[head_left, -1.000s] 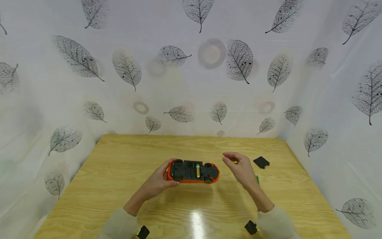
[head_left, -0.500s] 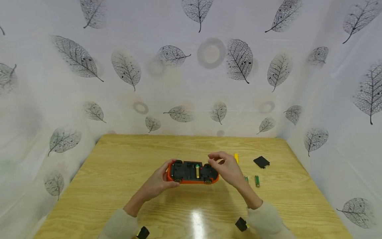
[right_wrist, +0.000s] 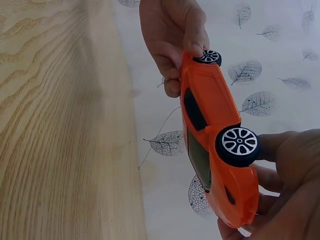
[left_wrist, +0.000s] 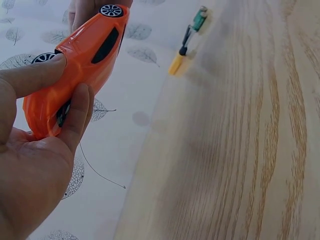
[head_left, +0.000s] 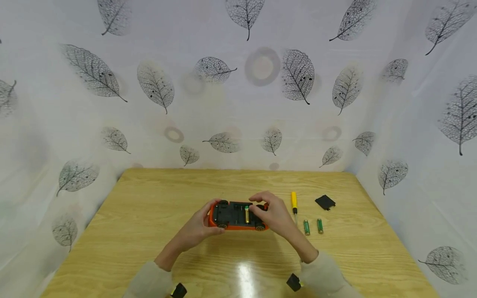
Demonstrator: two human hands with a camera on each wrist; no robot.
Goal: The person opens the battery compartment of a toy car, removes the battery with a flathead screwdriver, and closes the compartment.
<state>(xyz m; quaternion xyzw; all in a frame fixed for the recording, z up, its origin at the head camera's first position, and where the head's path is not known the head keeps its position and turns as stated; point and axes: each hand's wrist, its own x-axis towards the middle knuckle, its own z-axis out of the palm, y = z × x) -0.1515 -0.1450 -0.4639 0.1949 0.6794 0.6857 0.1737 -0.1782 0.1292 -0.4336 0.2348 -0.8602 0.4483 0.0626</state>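
While a pale wood-grained table [head_left: 171, 190] is spread below, an orange plastic toy car [head_left: 235, 214] is held upside down, long axis crosswise, rounded end pointed right. Its left end is gripped by the left hand [head_left: 198, 224]; its right is partly blocked by the right hand [head_left: 275, 213], finger and thumb parted. Right of the car are seen a yellow-handled screwdriver [head_left: 294, 203], a flat black panel [head_left: 326, 202] and two green cylindrical batteries [head_left: 307, 227]; a green-and-gold battery [head_left: 247, 215] is seated in the car's bay.
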